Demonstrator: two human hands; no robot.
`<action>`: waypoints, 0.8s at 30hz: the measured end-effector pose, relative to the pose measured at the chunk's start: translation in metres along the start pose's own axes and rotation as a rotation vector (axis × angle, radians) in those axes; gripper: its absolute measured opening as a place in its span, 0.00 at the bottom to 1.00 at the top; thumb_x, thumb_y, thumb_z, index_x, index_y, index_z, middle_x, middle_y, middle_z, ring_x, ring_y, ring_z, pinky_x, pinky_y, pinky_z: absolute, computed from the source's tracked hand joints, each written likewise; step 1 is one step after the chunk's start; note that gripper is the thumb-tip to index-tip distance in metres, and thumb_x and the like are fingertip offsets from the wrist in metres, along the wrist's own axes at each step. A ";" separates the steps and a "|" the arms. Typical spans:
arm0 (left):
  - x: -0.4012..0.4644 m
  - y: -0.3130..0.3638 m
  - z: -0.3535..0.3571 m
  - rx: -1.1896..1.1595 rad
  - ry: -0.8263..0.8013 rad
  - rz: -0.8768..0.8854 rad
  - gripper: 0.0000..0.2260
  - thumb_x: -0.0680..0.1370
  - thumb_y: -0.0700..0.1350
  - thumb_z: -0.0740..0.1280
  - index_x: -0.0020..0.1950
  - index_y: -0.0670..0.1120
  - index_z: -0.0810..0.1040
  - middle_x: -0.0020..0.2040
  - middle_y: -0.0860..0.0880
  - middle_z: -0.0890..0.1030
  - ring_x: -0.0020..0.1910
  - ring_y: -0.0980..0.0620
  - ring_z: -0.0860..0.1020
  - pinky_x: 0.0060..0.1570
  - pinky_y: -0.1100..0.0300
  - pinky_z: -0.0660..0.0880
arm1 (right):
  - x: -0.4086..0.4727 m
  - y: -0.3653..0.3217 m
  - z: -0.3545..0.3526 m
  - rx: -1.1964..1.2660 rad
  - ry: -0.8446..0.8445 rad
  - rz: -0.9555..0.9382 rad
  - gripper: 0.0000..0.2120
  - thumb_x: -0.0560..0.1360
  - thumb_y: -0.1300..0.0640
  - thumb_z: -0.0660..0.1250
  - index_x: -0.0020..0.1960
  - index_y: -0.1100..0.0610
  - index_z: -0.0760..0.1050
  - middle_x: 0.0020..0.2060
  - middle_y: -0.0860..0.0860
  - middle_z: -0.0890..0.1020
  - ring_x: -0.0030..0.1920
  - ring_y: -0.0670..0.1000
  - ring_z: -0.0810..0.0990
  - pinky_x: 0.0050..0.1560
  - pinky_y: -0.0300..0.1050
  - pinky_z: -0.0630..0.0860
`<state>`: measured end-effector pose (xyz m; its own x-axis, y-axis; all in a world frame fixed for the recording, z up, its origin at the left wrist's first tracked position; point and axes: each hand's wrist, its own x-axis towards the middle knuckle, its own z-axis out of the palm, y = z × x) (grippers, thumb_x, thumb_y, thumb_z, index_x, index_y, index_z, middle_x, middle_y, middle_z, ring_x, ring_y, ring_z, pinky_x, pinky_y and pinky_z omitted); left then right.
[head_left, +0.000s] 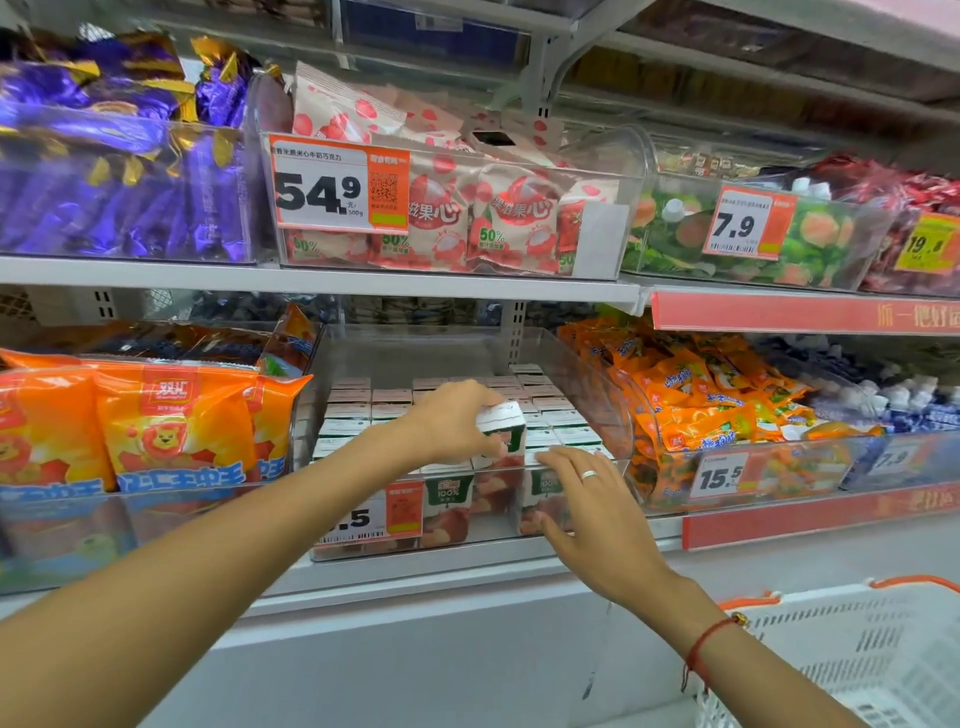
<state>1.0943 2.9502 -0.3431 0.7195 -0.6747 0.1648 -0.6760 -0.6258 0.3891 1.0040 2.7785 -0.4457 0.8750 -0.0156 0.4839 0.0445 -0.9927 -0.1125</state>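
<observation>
A carton (501, 428) sat in the left grip (452, 423) above carton rows (358, 410) in the middle bin (415, 353), right grip (587, 504) lay at its front wall, snack bags (171, 426) stood left, packets (691, 405) right.

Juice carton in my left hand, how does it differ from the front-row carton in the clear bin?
The held juice carton is raised above the row; the front-row carton sits low behind the front wall of the clear bin. The held juice carton looks tilted, the front-row carton upright. The left hand grips the held one; nothing holds the front-row carton. Both share green-and-white packaging.
</observation>
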 end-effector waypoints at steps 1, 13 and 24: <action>0.005 0.002 0.002 0.025 -0.051 -0.010 0.23 0.76 0.47 0.71 0.69 0.41 0.74 0.67 0.43 0.76 0.62 0.46 0.74 0.59 0.54 0.71 | 0.000 0.000 -0.001 0.003 -0.002 -0.001 0.26 0.75 0.51 0.68 0.72 0.51 0.65 0.69 0.47 0.70 0.70 0.51 0.64 0.71 0.44 0.61; -0.021 -0.037 0.060 0.168 0.227 0.136 0.19 0.82 0.59 0.56 0.68 0.55 0.75 0.65 0.58 0.75 0.66 0.56 0.68 0.64 0.58 0.66 | -0.002 -0.001 -0.003 0.002 -0.013 -0.024 0.28 0.77 0.51 0.66 0.74 0.51 0.61 0.72 0.47 0.65 0.73 0.49 0.59 0.74 0.43 0.55; 0.021 -0.041 0.021 0.245 0.042 0.062 0.13 0.81 0.53 0.62 0.63 0.53 0.79 0.64 0.52 0.78 0.63 0.50 0.75 0.58 0.50 0.75 | -0.001 0.001 -0.003 0.033 -0.015 -0.033 0.28 0.77 0.51 0.65 0.75 0.51 0.60 0.73 0.47 0.64 0.73 0.49 0.59 0.75 0.43 0.54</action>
<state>1.1337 2.9534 -0.3745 0.6781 -0.7011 0.2205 -0.7337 -0.6635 0.1467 1.0015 2.7771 -0.4436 0.8798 0.0192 0.4749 0.0894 -0.9880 -0.1256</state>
